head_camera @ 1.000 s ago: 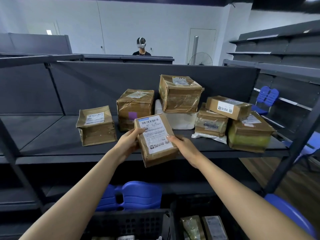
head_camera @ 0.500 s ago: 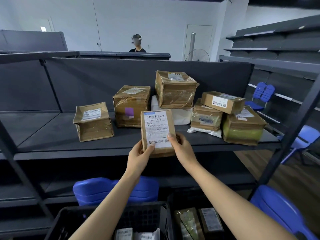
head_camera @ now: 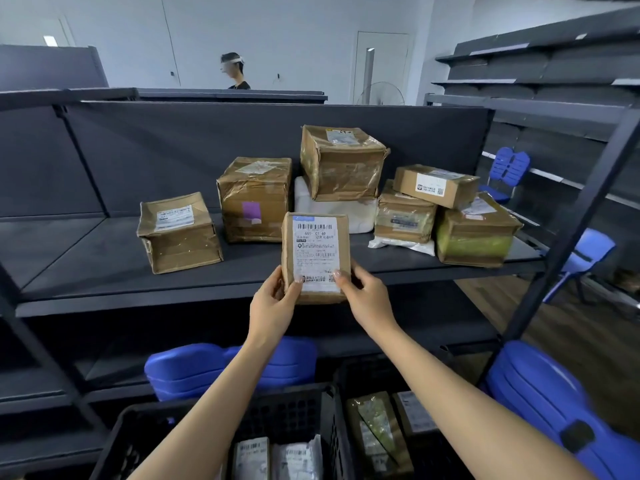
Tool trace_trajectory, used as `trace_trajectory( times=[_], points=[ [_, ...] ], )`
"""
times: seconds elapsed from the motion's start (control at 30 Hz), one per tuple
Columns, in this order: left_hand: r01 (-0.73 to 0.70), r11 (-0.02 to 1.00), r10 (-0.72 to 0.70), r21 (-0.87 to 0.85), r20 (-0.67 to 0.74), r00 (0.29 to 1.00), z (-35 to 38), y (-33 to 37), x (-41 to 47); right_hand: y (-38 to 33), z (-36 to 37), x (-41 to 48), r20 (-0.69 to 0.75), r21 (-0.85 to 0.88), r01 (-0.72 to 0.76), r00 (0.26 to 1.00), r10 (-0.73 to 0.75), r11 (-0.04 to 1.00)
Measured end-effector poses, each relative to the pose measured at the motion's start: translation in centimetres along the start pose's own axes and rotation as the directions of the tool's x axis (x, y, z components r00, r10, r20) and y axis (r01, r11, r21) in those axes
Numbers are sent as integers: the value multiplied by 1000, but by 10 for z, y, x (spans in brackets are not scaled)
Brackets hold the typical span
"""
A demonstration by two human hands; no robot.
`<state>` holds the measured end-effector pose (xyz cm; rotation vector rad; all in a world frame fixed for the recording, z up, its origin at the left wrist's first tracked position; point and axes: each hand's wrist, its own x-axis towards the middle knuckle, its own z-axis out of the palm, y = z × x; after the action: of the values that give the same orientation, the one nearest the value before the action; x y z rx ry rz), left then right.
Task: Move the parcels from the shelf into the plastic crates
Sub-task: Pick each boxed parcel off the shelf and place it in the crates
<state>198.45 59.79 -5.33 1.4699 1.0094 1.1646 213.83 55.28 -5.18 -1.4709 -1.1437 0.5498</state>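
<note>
The small brown cardboard parcel with the white shipping label (head_camera: 313, 254) now stands upright with its label squarely toward the wearer. A second ago it hung tilted, one corner down, with a hand on each long side. Since then both hands have slid to its lower end. The left hand (head_camera: 273, 306) pinches the lower left corner with its thumb on the label face, and the right hand (head_camera: 367, 303) mirrors it on the lower right, so the grip is a narrow two-handed hold closed on the parcel's bottom edge. The parcel appears to be off the dark grey metal shelf (head_camera: 104, 271), hanging just in front of its front lip rather than resting on it. That suggests the lift is done and the label is being read before a crate is chosen. Beyond the grip, further parcels wait on the shelf. A crumpled low brown box (head_camera: 178, 233) lies up and to the left, and a taller taped brown box with a purple sticker (head_camera: 254, 199) sits just behind. A heap of taped brown cartons (head_camera: 429, 209) lies up and to the right. Below the grip, close to the wearer, the black plastic crate (head_camera: 287, 417) holds labelled packets, and a second dark crate (head_camera: 363, 375) to its right holds parcels. More of both shows than a second ago. What remains, I judge, is a lowering toward one of them.
</note>
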Motion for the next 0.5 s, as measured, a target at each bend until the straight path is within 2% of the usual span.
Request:
trace_trajectory(
  times=[0.1, 0.27, 0.5],
  points=[
    [13, 1000, -13, 28, 8, 1000, -2, 0, -1, -1, 1, -2, -19, -30, -1, 1000, 0, 1000],
    [7, 986, -12, 167, 25, 1000, 9, -3, -3, 3, -13, -11, -23, -74, -27, 999, 25, 997],
    [79, 963, -92, 258, 41, 995, 65, -11, -27, 37, -66, -23, -15, -112, -104, 995, 103, 988]
  ],
)
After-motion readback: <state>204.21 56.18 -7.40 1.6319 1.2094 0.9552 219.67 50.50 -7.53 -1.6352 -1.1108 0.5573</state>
